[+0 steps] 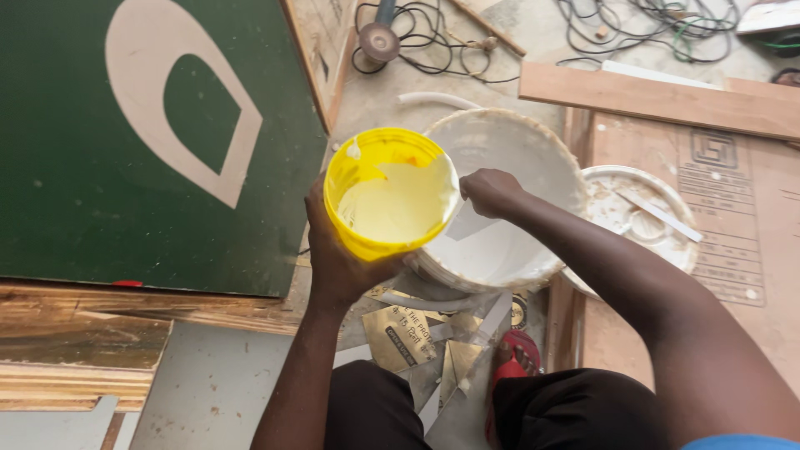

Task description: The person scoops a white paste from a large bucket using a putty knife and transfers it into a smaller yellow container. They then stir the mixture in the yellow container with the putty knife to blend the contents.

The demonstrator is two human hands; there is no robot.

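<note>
We've got the left hand (337, 258) gripping the yellow tub (390, 193), tilted over the white bucket (517, 167); right hand (490, 192) closed on a scraper (468, 223).

Black trousers (575, 408); blue sleeve edge (742, 442)

Head view, looking down. The left hand (337, 254) grips a yellow bucket (390, 193) from below and tilts it over a larger white bucket (508, 200); pale creamy liquid (396, 204) coats the yellow bucket's inside. The right hand (492, 190) reaches into the white bucket, holding a flat scraper (468, 223). Just beside the white bucket lies a smeared white lid (642, 218) bearing a flat stick (658, 213). A green signboard (142, 142) lies on the other side; cables (425, 37) and a wooden plank (658, 100) lie beyond on the floor (208, 383)
</note>
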